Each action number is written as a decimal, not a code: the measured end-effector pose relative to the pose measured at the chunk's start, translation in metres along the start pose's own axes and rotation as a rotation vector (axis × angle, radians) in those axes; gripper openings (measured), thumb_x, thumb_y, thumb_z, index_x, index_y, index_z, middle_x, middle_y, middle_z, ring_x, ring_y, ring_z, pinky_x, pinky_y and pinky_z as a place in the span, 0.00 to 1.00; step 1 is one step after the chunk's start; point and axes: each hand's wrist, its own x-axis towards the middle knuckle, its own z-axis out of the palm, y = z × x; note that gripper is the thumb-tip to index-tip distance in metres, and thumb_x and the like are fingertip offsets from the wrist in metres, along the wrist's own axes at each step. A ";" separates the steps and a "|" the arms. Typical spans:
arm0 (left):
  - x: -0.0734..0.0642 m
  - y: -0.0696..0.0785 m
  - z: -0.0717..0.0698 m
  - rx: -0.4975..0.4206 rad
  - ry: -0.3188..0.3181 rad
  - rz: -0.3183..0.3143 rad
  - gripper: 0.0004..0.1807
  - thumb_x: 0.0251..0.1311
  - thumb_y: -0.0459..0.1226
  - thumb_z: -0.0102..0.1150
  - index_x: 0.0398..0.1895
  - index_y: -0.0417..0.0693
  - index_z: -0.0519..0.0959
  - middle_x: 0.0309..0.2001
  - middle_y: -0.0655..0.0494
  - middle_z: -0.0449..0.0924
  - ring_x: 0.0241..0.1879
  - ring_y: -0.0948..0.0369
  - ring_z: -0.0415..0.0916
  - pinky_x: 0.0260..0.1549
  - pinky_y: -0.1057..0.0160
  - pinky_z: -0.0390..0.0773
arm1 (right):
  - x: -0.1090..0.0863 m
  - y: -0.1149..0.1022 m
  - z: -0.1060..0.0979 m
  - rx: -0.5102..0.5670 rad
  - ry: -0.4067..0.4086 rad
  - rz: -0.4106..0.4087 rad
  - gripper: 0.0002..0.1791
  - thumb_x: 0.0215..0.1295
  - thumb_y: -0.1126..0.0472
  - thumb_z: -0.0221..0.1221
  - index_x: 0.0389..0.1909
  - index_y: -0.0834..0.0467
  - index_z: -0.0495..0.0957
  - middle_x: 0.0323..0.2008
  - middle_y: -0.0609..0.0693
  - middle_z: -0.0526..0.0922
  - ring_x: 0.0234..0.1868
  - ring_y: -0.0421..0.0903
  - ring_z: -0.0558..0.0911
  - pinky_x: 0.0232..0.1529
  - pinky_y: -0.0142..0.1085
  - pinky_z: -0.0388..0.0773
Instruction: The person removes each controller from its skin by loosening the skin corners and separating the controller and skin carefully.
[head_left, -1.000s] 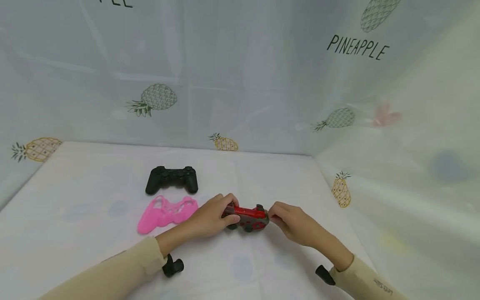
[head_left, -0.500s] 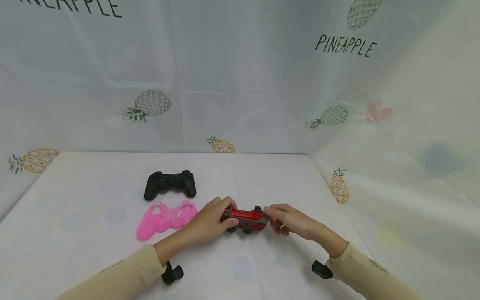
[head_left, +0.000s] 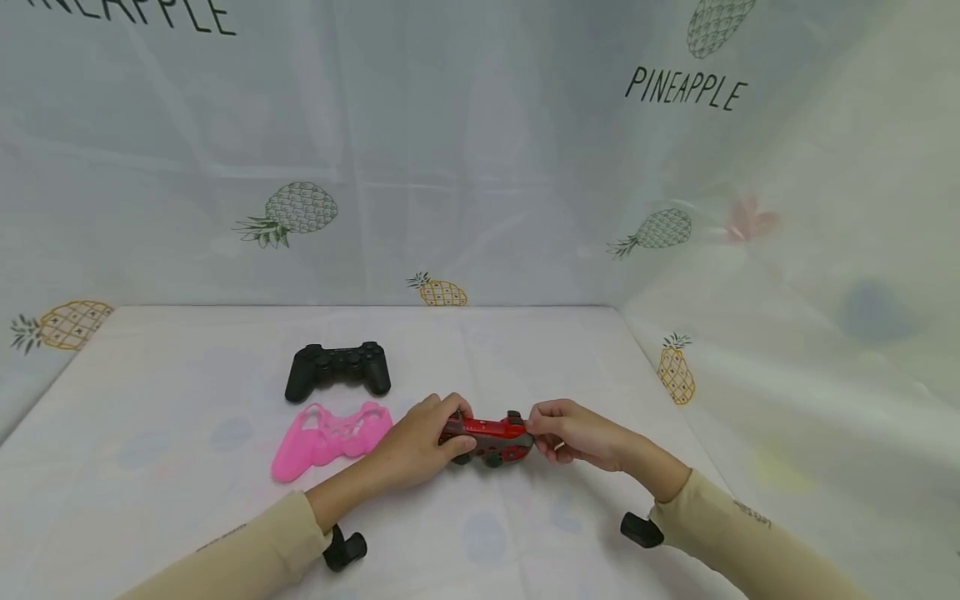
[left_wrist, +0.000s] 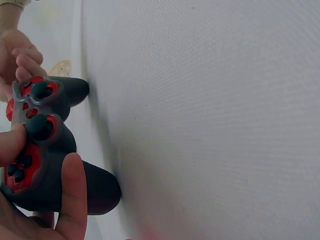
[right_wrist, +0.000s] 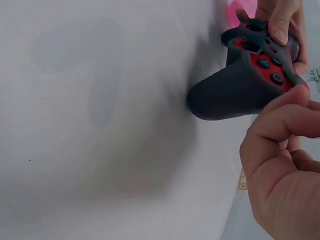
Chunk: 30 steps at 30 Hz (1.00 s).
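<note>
A red game controller [head_left: 493, 428] wears a dark grey silicone cover [right_wrist: 230, 92], and its grips point down at the table. My left hand [head_left: 420, 437] holds its left end, thumb on the front face and fingers around the back. At the opposite end, my right hand [head_left: 581, 435] pinches the cover's edge by the shoulder buttons between thumb and curled forefinger. In the right wrist view, the red face with its round buttons [right_wrist: 276, 78] shows through the cover's opening. Two thumbsticks [left_wrist: 40, 125] stand out in the left wrist view.
A pink silicone controller cover [head_left: 326, 442] lies on the white tablecloth [head_left: 187, 400] beside my left forearm. Behind it rests a black game controller [head_left: 337, 371]. A pineapple-print curtain [head_left: 450, 167] hangs along the back and right side.
My right-hand fingers have shifted at the cover's right edge, opening out a little and then closing again. The left hand keeps its hold. The head view has tilted slightly.
</note>
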 end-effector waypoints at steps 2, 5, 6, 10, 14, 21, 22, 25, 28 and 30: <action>0.000 0.000 0.001 0.003 0.000 0.000 0.14 0.71 0.47 0.68 0.54 0.62 0.76 0.38 0.58 0.73 0.35 0.60 0.70 0.34 0.60 0.73 | 0.001 0.000 0.001 -0.003 0.018 0.000 0.11 0.77 0.59 0.57 0.33 0.59 0.74 0.26 0.49 0.75 0.26 0.43 0.71 0.26 0.31 0.65; 0.000 0.001 0.001 0.007 -0.001 0.003 0.14 0.71 0.47 0.68 0.53 0.62 0.76 0.38 0.58 0.73 0.34 0.60 0.70 0.34 0.60 0.73 | -0.001 0.002 0.002 -0.021 0.047 -0.020 0.11 0.75 0.62 0.55 0.30 0.59 0.73 0.24 0.48 0.73 0.25 0.43 0.69 0.25 0.31 0.64; 0.000 0.001 0.001 0.011 -0.004 -0.001 0.14 0.71 0.47 0.68 0.54 0.63 0.76 0.38 0.59 0.73 0.34 0.60 0.70 0.35 0.60 0.73 | -0.002 0.002 0.002 -0.035 0.056 -0.032 0.12 0.75 0.62 0.55 0.29 0.60 0.72 0.24 0.48 0.72 0.25 0.43 0.68 0.25 0.31 0.64; 0.002 0.001 -0.001 0.019 -0.005 -0.011 0.14 0.71 0.47 0.68 0.53 0.63 0.76 0.38 0.59 0.73 0.34 0.60 0.71 0.36 0.59 0.74 | -0.007 0.005 0.003 -0.104 0.082 -0.083 0.14 0.75 0.65 0.52 0.27 0.63 0.69 0.22 0.48 0.71 0.24 0.43 0.66 0.24 0.32 0.63; 0.003 0.000 -0.003 0.019 -0.006 -0.030 0.14 0.71 0.47 0.69 0.53 0.64 0.76 0.39 0.59 0.73 0.35 0.60 0.72 0.38 0.58 0.74 | -0.007 0.008 0.003 -0.209 0.125 -0.117 0.13 0.74 0.66 0.51 0.26 0.64 0.71 0.20 0.47 0.71 0.21 0.41 0.67 0.23 0.31 0.64; 0.005 -0.005 -0.008 -0.003 -0.030 -0.050 0.13 0.72 0.48 0.67 0.53 0.64 0.76 0.40 0.59 0.74 0.36 0.60 0.72 0.39 0.57 0.74 | -0.006 0.023 0.008 -0.359 0.199 -0.078 0.10 0.66 0.68 0.52 0.24 0.60 0.75 0.17 0.45 0.73 0.18 0.40 0.68 0.22 0.31 0.63; 0.006 -0.006 -0.008 -0.003 -0.032 -0.051 0.13 0.72 0.48 0.67 0.53 0.64 0.76 0.40 0.59 0.74 0.36 0.60 0.72 0.39 0.57 0.74 | -0.006 0.026 0.010 -0.377 0.205 -0.082 0.10 0.65 0.68 0.52 0.24 0.60 0.75 0.17 0.45 0.73 0.18 0.40 0.68 0.21 0.31 0.62; 0.009 -0.007 -0.007 -0.003 -0.042 -0.049 0.13 0.72 0.49 0.67 0.53 0.64 0.76 0.40 0.59 0.74 0.37 0.59 0.72 0.40 0.56 0.74 | -0.005 0.032 0.013 -0.432 0.224 -0.110 0.10 0.63 0.69 0.53 0.23 0.58 0.74 0.15 0.44 0.72 0.18 0.40 0.69 0.21 0.31 0.61; 0.010 -0.006 -0.007 -0.008 -0.044 -0.046 0.13 0.71 0.49 0.68 0.53 0.65 0.75 0.41 0.59 0.75 0.37 0.59 0.72 0.40 0.57 0.74 | -0.003 0.036 0.015 -0.509 0.238 -0.145 0.10 0.64 0.69 0.54 0.24 0.56 0.74 0.14 0.42 0.71 0.17 0.38 0.68 0.22 0.30 0.62; 0.010 -0.004 -0.008 -0.012 -0.043 -0.047 0.13 0.71 0.49 0.68 0.53 0.64 0.76 0.41 0.58 0.75 0.37 0.59 0.72 0.40 0.56 0.73 | -0.002 0.038 0.016 -0.551 0.236 -0.167 0.12 0.69 0.68 0.55 0.25 0.55 0.74 0.14 0.41 0.70 0.17 0.37 0.68 0.23 0.30 0.63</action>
